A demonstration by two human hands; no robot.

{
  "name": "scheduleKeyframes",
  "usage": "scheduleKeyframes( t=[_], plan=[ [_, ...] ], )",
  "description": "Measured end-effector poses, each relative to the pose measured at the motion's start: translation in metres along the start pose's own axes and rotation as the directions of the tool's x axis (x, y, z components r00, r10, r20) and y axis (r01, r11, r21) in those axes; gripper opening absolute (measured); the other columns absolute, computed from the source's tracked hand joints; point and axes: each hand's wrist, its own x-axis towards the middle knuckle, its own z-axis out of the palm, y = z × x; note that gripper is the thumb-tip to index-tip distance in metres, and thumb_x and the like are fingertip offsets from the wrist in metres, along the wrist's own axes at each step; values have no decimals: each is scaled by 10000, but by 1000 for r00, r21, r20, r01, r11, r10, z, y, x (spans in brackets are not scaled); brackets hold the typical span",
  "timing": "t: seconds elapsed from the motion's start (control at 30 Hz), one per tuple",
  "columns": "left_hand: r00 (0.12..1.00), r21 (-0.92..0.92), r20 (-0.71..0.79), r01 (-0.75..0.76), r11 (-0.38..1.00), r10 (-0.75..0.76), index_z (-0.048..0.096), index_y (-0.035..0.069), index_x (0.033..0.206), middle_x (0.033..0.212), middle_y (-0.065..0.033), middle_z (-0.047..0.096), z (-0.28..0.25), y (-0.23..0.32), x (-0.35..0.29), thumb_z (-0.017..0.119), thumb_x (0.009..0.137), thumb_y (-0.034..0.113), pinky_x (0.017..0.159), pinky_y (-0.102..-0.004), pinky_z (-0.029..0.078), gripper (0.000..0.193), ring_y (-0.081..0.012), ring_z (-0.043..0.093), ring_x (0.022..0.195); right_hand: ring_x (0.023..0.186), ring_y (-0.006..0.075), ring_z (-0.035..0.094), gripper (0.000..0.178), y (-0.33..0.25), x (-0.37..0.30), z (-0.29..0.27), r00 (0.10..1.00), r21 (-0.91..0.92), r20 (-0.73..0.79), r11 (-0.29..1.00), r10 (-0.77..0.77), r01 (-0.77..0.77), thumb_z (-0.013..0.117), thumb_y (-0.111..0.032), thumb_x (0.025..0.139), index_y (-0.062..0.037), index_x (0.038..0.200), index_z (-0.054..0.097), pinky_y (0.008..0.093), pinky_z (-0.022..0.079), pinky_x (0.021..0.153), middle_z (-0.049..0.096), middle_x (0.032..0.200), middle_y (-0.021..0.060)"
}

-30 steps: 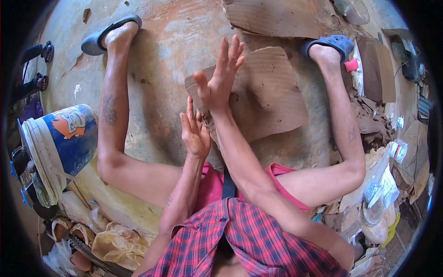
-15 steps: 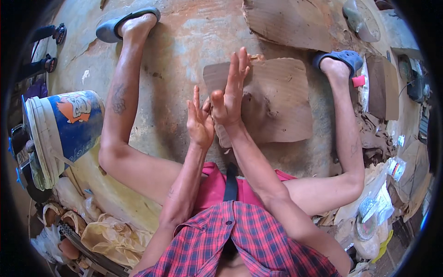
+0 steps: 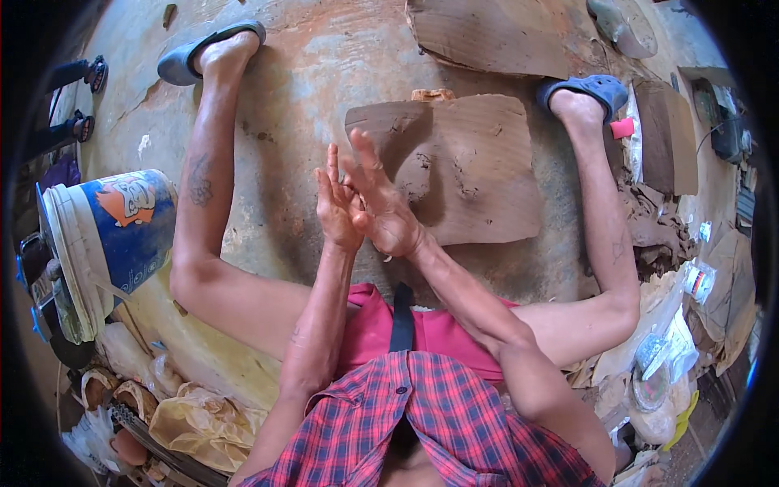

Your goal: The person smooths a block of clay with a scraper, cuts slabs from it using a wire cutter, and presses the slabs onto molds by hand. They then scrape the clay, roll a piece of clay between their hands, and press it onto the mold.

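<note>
Blue-and-white bucket (image 3: 105, 243) lies on its side on the floor, far left. Left hand (image 3: 337, 213) and right hand (image 3: 381, 213) pressed palm to palm above the floor, fingers extended and open; whether anything sits between the palms cannot be told. Clay-smeared wooden board (image 3: 466, 166) lies just beyond, between the feet.

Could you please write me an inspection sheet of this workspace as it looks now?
Surface: stained concrete floor, clay-smeared.
Job's things: flat board with clay smears, between the legs; small clay lump at its far edge.
Clutter: blue-and-white bucket on its side, plastic bags, clay scraps, second board.
Grippers: left hand and right hand pressed palm to palm, fingers spread.
Cables: nothing seen.
Surroundings: blue sandals on both feet.
</note>
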Motion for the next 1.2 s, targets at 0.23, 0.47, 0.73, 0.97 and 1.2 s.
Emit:
scheduleKeyframes(
  t=[0.23, 0.47, 0.73, 0.97, 1.2],
  plan=[
    [995, -3, -36, -89, 996, 89, 208, 164, 1689, 1514, -159, 484, 6, -2, 9, 373, 1111, 599, 1147, -415, 436, 742, -263, 548, 1290, 1624, 430, 96, 722, 5, -13, -7, 985, -7, 161, 998, 57, -56, 455, -579, 1074, -180, 1666, 347, 523, 157, 1292, 115, 1754, 228],
    [999, 37, 18, -45, 998, 44, 235, 168, 1679, 1529, -243, 486, 13, 2, 5, 400, 1075, 662, 1174, -460, 424, 797, -320, 517, 1390, 1615, 434, 145, 871, -39, -6, -52, 986, -476, -22, 869, -165, 134, 367, -797, 992, -213, 1636, 421, 594, 102, 1284, 153, 1751, 213],
    [996, 75, 19, -92, 993, 91, 267, 137, 1667, 1483, -248, 547, 14, -1, 11, 387, 1084, 644, 1192, -474, 401, 782, -337, 532, 1373, 1625, 439, 54, 1003, 23, -36, -63, 994, -757, -100, 645, 39, -102, 391, -840, 944, -195, 1697, 235, 643, 57, 1268, 114, 1755, 226],
    [998, 156, 44, -60, 986, 54, 272, 111, 1660, 1524, -240, 505, 11, 8, 16, 417, 1060, 678, 1209, -480, 380, 838, -353, 523, 1389, 1627, 427, 79, 902, -32, -27, -67, 967, -715, -237, 690, -88, -113, 435, -728, 1013, -167, 1692, 243, 636, 20, 1272, 174, 1745, 224],
    [997, 75, 2, -82, 994, 82, 309, 86, 1641, 1539, -241, 482, 9, -7, -1, 456, 1052, 665, 1220, -503, 364, 839, -361, 487, 1416, 1595, 427, 234, 687, 4, -39, -83, 848, -838, -487, 385, -211, -385, 567, -465, 1063, -57, 1583, 380, 626, -15, 1270, 378, 1659, 222]
  ],
)
